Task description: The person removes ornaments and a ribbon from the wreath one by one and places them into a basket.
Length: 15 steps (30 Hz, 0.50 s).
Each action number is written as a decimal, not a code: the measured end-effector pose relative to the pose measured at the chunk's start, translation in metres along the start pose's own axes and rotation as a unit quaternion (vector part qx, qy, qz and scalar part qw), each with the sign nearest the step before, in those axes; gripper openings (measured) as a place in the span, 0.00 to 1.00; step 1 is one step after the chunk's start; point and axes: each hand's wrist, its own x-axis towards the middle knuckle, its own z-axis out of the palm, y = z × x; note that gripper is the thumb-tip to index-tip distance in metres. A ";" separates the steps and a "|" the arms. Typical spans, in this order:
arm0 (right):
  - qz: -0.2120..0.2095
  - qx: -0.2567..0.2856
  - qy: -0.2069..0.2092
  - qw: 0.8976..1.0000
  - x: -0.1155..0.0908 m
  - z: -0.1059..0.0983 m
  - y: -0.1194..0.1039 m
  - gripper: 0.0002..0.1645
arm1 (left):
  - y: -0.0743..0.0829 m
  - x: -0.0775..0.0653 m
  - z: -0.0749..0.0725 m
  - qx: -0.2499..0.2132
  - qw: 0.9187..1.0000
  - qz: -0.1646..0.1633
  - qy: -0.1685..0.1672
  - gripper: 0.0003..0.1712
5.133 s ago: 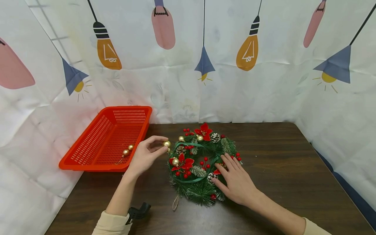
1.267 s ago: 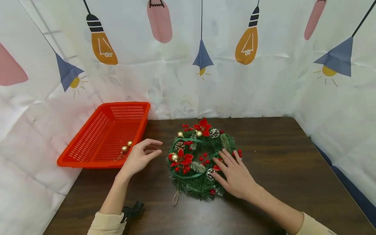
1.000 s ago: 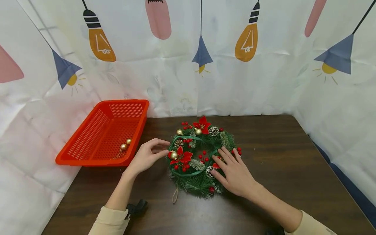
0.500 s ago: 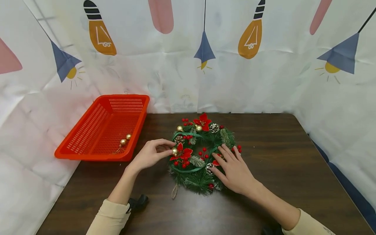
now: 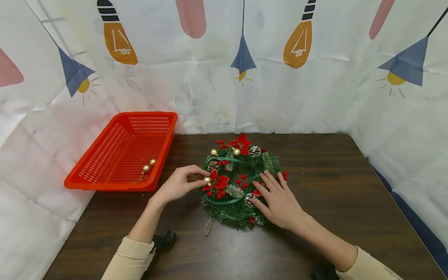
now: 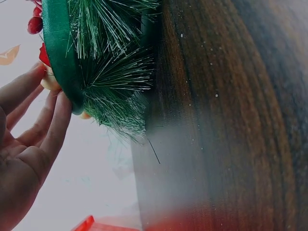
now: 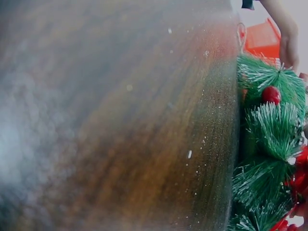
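A green Christmas wreath (image 5: 238, 217) lies on the table, trimmed with red poinsettias, red berries, pine cones and a green ribbon loop. On its left side my left hand (image 5: 180, 184) pinches a small gold ball ornament (image 5: 207, 180) between thumb and fingertips, beside a red flower (image 5: 218, 181). The left wrist view shows those fingers around the gold ball (image 6: 49, 83), next to the green ribbon (image 6: 60, 45). Spread over the wreath's right side, my right hand (image 5: 280, 204) rests with fingers extended, partly covering a red flower and a frosted pine cone (image 5: 249, 199).
A red plastic basket (image 5: 117, 186) stands at the left with two gold balls (image 5: 146, 168) inside. Two more gold balls sit near the wreath's upper left. A twine loop (image 5: 208, 228) sticks out at the wreath's front. Behind the brown table (image 5: 332, 175) hangs a printed white curtain (image 5: 210, 97).
A gold ball was in my left hand 5.1 s ago; later that hand looked empty beside the wreath. It has since moved right onto the ball by the flower. My right hand stays put.
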 end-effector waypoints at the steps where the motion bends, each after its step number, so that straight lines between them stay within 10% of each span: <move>1: -0.001 -0.001 0.001 1.000 0.000 0.000 0.000 0.37 | 0.000 0.000 0.000 -0.002 1.000 0.000 0.000 0.14; 15: -0.004 0.000 0.003 1.000 0.000 0.000 0.000 0.37 | 0.012 -0.004 0.000 -0.024 1.000 0.009 0.005 0.14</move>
